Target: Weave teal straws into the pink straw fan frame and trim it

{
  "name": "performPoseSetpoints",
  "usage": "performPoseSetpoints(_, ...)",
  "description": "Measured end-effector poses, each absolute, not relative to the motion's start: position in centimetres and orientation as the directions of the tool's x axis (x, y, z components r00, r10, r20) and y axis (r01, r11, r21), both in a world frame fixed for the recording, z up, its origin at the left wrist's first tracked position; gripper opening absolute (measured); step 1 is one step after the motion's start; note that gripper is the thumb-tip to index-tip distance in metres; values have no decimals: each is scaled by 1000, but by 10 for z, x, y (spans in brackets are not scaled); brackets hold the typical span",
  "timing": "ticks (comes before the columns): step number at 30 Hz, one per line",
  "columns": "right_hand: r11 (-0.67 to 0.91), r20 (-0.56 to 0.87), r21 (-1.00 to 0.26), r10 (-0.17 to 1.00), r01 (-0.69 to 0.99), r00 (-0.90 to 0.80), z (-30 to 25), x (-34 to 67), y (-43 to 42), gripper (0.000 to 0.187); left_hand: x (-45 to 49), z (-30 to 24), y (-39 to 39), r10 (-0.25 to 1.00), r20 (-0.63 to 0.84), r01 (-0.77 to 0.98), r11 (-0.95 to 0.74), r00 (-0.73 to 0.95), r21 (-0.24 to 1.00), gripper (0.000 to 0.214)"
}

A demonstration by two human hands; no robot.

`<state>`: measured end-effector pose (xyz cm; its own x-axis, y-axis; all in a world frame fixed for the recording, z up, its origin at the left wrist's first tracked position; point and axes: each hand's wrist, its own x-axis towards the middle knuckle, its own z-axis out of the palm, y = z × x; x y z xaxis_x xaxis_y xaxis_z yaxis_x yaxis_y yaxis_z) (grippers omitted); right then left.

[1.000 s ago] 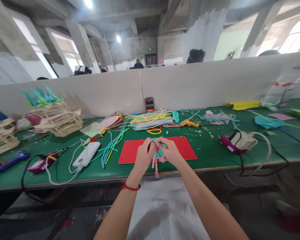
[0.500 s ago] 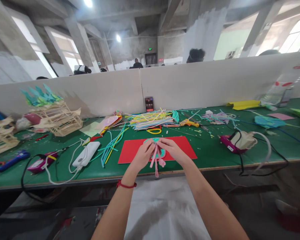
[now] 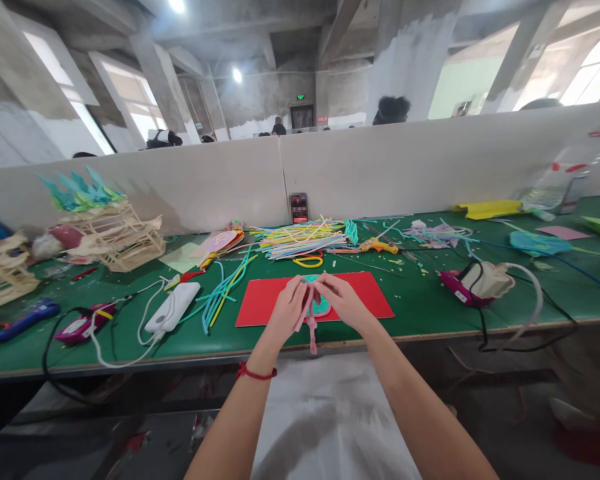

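Observation:
My left hand and my right hand meet over a red board, their fingertips pinched together. Between them they hold pink pipe cleaners, whose fuzzy ends hang down past the board's near edge. Under the fingers a teal fuzzy piece shows against the red; I cannot tell whether it is joined to the pink strands. The fingers hide the top of the pink strands.
Behind the board lie a pile of coloured pipe cleaners and a yellow glue gun. Loose teal strips and a white power bank with cables are left. A magenta device with cords sits right. A partition borders the table.
My fingers have shifted on the pink strands. The curled pink end that hung on the right is no longer in view, and more of the teal piece shows.

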<state>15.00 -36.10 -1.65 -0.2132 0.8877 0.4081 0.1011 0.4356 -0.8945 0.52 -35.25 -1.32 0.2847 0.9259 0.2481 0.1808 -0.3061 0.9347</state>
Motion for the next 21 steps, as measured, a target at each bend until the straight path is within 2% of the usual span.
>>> performPoseSetpoints(3, 430, 397, -892, 892, 137, -217, -18, 153, -359, 28, 1, -10, -355, 909, 191, 116, -250, 370, 961, 30)
performPoseSetpoints(6, 421, 391, -897, 898, 136, -203, -20, 154, -356, 26, -2, -6, -357, 881, 157, 159, -250, 446, 955, 25)
performPoseSetpoints(13, 345, 333, -937, 926, 42, -178, -23, 150, -355, 26, -4, -4, -357, 876, 232, 286, -372, 424, 883, 19)
performPoseSetpoints(19, 291, 282, -956, 947, 37, -156, -26, 148, -351, 32, -4, -6, -357, 876, 135, 241, -271, 462, 932, 15)
performPoseSetpoints(21, 277, 269, -960, 948, 26, -172, -27, 150, -350, 34, -7, -6, -356, 871, 158, 275, -312, 465, 909, 14)
